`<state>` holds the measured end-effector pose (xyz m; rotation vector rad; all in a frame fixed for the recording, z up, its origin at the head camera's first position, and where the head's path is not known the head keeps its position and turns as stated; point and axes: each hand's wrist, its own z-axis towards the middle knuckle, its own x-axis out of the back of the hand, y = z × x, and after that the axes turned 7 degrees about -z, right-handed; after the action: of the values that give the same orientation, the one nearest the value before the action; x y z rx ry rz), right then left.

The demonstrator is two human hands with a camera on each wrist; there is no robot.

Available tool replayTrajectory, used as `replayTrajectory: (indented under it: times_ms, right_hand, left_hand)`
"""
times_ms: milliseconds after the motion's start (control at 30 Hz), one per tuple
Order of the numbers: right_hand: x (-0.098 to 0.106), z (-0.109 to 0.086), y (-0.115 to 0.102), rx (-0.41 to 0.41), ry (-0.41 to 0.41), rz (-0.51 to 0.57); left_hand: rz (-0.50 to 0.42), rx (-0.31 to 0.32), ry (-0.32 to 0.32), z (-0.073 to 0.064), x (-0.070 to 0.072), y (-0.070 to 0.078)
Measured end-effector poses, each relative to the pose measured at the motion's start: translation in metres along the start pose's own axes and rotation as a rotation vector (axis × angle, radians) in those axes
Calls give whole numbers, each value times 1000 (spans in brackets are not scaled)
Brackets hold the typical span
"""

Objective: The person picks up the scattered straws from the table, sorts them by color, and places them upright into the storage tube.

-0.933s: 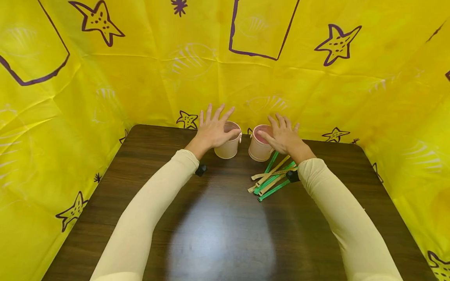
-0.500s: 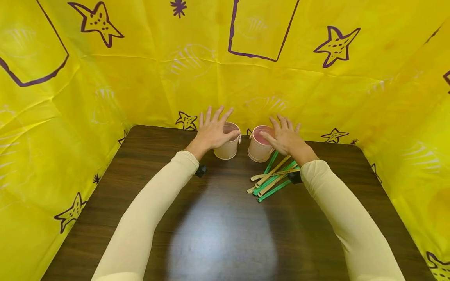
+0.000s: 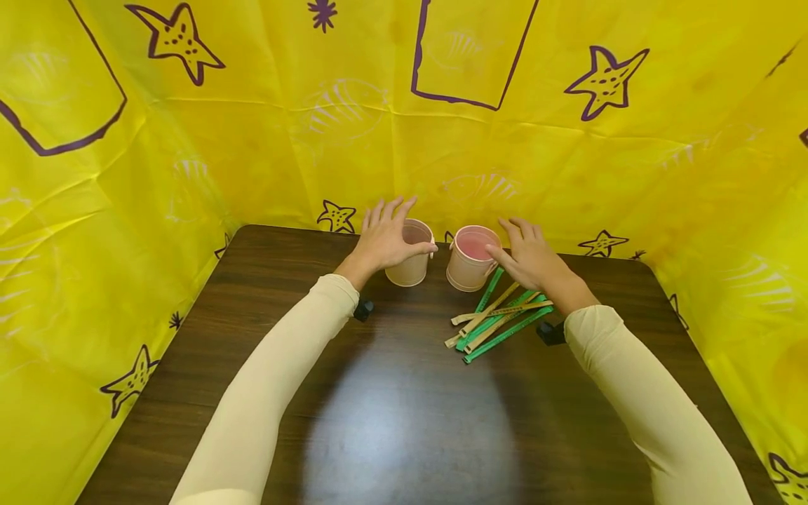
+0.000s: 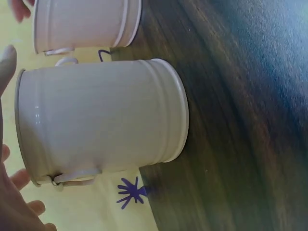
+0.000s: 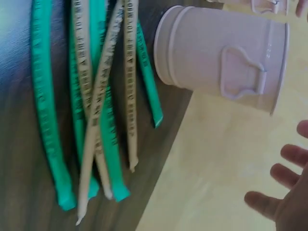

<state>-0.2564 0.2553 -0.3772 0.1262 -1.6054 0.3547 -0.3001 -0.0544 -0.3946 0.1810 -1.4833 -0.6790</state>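
Two small pale pink metal pails with side handles stand upright near the far edge of the table. Beside the left pail my left hand hovers with fingers spread, its thumb crossing the rim in the head view. My right hand is at the right side of the right pail, fingers loosely extended and holding nothing; its thumb tip is by the rim. Just in front of that pail lies a loose, crisscrossed pile of slim green sticks and tan sticks in printed wrappers.
The dark wood table has a bright light reflection in its middle. A yellow cloth printed with starfish and fish rises behind the table and along both sides. Small black wrist devices hang under the sleeves.
My right hand has drawn back to the right, away from the right pail, uncovering more of its rim and of the sticks. The left hand's fingers have dipped slightly lower. The pails have not moved.
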Motion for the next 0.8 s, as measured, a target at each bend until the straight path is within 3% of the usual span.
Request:
replayTrajectory:
  times_ms: [300,533,800]
  right_hand:
    - [-11,-26,24,11,109,24]
    - [-18,-50,34,9,154,58]
    - [-46,-65,31,58,120,85]
  left_hand:
    - [-230,52,106,2,-6,-11]
    - [-292,58,128,4,-10,-14]
    - [-349,66,120,2,-15,-13]
